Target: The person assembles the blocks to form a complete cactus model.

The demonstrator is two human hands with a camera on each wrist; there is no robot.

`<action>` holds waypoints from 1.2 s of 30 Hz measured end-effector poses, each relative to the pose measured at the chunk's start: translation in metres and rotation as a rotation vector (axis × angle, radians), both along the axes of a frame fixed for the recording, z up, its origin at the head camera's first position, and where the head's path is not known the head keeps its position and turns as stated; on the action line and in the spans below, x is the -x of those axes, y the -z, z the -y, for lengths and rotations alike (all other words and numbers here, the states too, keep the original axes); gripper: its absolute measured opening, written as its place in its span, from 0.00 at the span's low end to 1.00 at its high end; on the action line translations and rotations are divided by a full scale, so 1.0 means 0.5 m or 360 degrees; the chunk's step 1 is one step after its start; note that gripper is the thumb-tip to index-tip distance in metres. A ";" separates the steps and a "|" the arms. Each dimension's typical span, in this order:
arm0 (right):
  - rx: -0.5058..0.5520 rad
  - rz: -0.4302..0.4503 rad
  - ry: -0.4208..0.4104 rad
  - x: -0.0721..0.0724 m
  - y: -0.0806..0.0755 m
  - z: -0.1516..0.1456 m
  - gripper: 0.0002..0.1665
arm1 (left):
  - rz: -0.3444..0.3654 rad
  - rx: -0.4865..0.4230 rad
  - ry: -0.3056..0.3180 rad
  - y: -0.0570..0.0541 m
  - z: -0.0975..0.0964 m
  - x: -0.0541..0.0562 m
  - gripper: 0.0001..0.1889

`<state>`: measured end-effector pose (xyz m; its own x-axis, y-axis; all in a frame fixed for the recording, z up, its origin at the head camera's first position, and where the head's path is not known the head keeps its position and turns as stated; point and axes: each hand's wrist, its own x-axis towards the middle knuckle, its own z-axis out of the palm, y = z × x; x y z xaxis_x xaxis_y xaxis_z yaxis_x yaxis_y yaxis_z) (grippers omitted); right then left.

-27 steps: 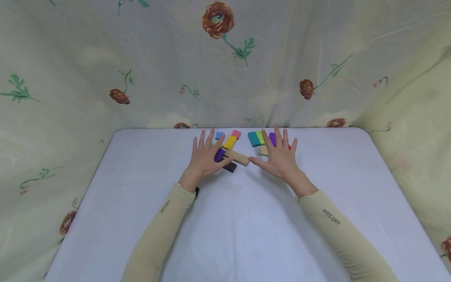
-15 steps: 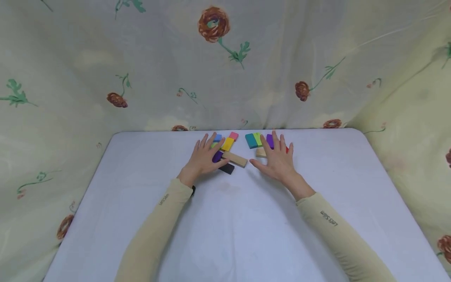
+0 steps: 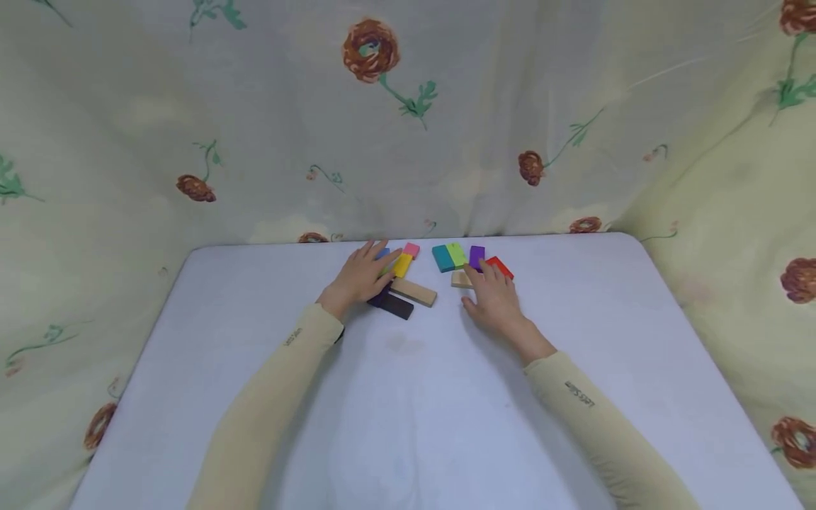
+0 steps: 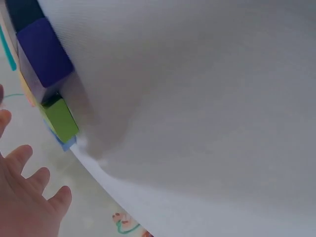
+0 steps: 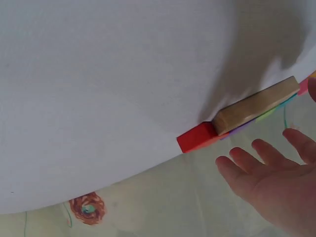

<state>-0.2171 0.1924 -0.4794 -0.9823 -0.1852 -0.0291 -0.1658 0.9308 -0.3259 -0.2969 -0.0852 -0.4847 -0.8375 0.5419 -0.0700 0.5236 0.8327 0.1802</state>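
Observation:
My left hand [image 3: 358, 278] is over the left end of the left group of wooden blocks, its fingers apart. Beside it lie a black block [image 3: 395, 307], a plain wood block [image 3: 414, 292], a yellow block [image 3: 402, 265] and a pink block [image 3: 411, 251]. A dark purple block [image 4: 45, 52] and a green block [image 4: 61, 120] show in the left wrist view. My right hand [image 3: 496, 301], fingers slightly bent, hovers by the right group: a plain wood block [image 5: 256, 104], a red block [image 5: 198, 137], a purple block [image 3: 477, 258]. Neither hand grips anything.
A teal block [image 3: 443, 258] and a lime block [image 3: 456, 256] lie side by side toward the back. A blue block [image 3: 382, 253] shows past the left fingers. White cloth covers the table [image 3: 408, 397]; a flowered curtain [image 3: 268, 142] hangs behind its far edge.
The right hand's spread fingers have bent and drawn back, uncovering the purple and red blocks. My left hand has drawn leftward off the black block. The head view has shifted slightly.

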 end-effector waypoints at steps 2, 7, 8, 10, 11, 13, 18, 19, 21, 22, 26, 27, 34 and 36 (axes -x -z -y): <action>0.0009 -0.0016 0.0000 0.004 0.005 -0.003 0.37 | 0.0012 0.0007 0.0007 -0.003 -0.003 0.003 0.28; 0.0035 -0.0072 -0.0029 0.016 0.020 -0.008 0.33 | 0.0065 0.0035 0.0007 -0.002 -0.013 0.007 0.27; 0.0043 -0.0087 -0.0030 0.017 0.024 -0.006 0.32 | 0.0073 0.0031 0.0013 0.001 -0.013 0.007 0.27; 0.0068 -0.0097 -0.0019 0.019 0.034 0.000 0.31 | 0.0093 0.0019 0.0021 0.007 -0.010 0.003 0.27; 0.0080 -0.0096 -0.0017 0.020 0.039 0.005 0.30 | 0.0101 0.0015 0.0016 0.012 -0.008 0.000 0.27; 0.0102 -0.0079 -0.0010 0.019 0.048 0.016 0.30 | 0.0107 0.0023 0.0013 0.022 0.001 -0.006 0.27; 0.0079 -0.0076 0.0003 0.021 0.051 0.026 0.29 | 0.0116 0.0033 0.0003 0.041 0.008 -0.010 0.27; 0.0070 -0.0090 0.0011 0.022 0.049 0.025 0.28 | 0.0116 0.0022 0.0007 0.041 0.006 -0.009 0.27; 0.0055 -0.0121 0.0032 0.026 0.043 0.019 0.27 | 0.0110 -0.0001 0.0014 0.040 -0.001 -0.005 0.27; 0.0060 -0.0129 0.0038 0.028 0.040 0.016 0.27 | 0.0105 -0.0008 0.0016 0.038 -0.004 -0.003 0.27; 0.0083 -0.0118 0.0050 0.033 0.030 0.005 0.28 | 0.0102 -0.0001 0.0003 0.033 -0.014 0.006 0.26; 0.0088 -0.0109 0.0055 0.034 0.029 0.002 0.28 | 0.0101 0.0004 0.0004 0.032 -0.016 0.008 0.26; 0.0114 -0.0097 0.0094 0.036 0.025 -0.010 0.29 | 0.0127 0.0009 0.0023 0.028 -0.025 0.015 0.27; 0.0118 -0.0098 0.0104 0.036 0.025 -0.013 0.29 | 0.0123 0.0014 0.0024 0.028 -0.026 0.016 0.27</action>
